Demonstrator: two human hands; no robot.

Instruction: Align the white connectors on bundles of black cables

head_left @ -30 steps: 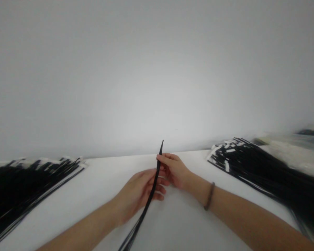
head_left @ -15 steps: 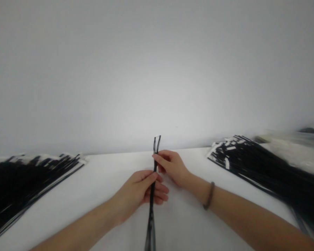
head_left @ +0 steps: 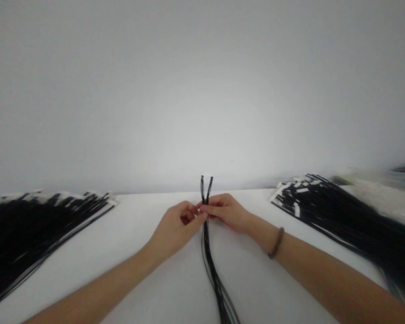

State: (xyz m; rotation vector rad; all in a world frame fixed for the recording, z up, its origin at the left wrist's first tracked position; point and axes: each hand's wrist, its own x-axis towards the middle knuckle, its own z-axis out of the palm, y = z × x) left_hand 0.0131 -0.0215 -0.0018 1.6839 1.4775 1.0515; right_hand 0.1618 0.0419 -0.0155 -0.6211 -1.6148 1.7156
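Note:
A thin bundle of black cables [head_left: 207, 243] runs from the bottom of the view up to both hands, its upper ends forking into two prongs with a pale bit between the tips. My right hand [head_left: 226, 211] pinches the bundle just below the fork, thumb and fingers together. Close against it, my left hand [head_left: 178, 225] also pinches the bundle, a little lower, with thumb and fingertips meeting at the cables. The fingertips of both hands touch or nearly touch. Below them the cables hang loosely and curve to the right.
To the left lies a wide pile of black cables [head_left: 37, 234] with white-tagged ends. A similar pile [head_left: 337, 216] lies at the right, beside clear plastic bags [head_left: 381, 193]. The white table [head_left: 138, 211] meets a plain pale wall [head_left: 202, 99] behind. A dark beaded bracelet circles the right wrist.
My left hand has moved up the bundle, its spread fingers now closed to a pinch beside the right hand. The lower cables have swung right, and the forked ends shifted slightly right.

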